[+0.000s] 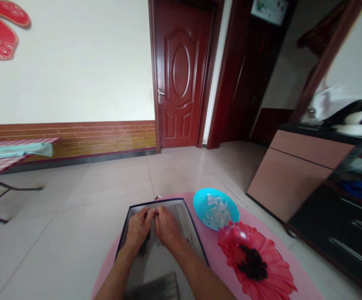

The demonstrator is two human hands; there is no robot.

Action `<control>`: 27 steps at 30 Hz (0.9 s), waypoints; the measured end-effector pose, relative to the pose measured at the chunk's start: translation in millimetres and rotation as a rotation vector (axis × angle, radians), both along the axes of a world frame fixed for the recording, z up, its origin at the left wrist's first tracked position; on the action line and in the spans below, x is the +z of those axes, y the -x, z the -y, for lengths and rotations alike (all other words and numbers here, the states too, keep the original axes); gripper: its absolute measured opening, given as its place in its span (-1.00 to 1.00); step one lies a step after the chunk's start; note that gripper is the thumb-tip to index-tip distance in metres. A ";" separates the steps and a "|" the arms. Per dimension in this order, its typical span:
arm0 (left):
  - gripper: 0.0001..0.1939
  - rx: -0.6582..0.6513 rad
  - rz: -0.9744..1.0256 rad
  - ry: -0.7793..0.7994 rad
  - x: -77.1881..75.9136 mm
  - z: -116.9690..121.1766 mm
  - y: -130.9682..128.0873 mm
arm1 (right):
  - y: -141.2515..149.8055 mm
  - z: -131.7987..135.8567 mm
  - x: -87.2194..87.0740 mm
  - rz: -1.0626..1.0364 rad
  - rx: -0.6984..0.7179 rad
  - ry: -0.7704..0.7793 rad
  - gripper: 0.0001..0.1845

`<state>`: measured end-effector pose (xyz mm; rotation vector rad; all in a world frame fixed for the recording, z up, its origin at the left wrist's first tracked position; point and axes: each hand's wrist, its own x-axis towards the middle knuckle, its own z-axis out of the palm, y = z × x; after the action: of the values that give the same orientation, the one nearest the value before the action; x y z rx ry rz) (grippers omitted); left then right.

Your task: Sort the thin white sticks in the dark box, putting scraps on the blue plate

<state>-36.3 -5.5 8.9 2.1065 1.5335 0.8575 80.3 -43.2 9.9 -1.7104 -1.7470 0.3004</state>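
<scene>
left hand [138, 228] | right hand [167, 227] | fingers [148, 215] curled on pale strips [182, 221] in open box [156, 201] | grip unclear

A red panelled door [181, 79] stands shut beyond pale floor tiles [112, 183].

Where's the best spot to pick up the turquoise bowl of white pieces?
Take the turquoise bowl by its rim on the far right, coming from that side. It looks round and shallow, so the lip should be easy to pinch, and that stretch seems free. The red flower-shaped dish crowds its near side, and the dark-edged box lies to its left.
</scene>
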 end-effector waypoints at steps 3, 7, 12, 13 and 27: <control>-0.64 0.017 0.151 0.014 1.8 0.7 -2.2 | -0.9 -1.6 -1.6 -0.023 0.017 0.015 -0.73; -0.68 0.035 0.408 0.070 -1.4 -2.3 -2.9 | -1.1 -0.4 -4.5 -0.030 0.019 0.013 -0.74; -0.64 -0.009 0.651 0.237 -1.9 -2.0 -6.0 | -2.6 3.7 -2.4 -0.028 0.001 0.000 -0.76; -0.61 -0.014 0.668 0.254 -1.3 -1.2 -6.9 | -2.9 3.9 -1.9 -0.029 0.000 -0.006 -0.76; -0.63 0.137 0.905 0.284 0.7 -4.9 -8.6 | -13.7 -3.0 0.2 -0.072 -0.013 -0.173 -0.72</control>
<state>-27.6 -0.6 9.6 1.1419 1.1905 1.3019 93.9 -40.2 10.1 -1.5681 -1.6587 0.1969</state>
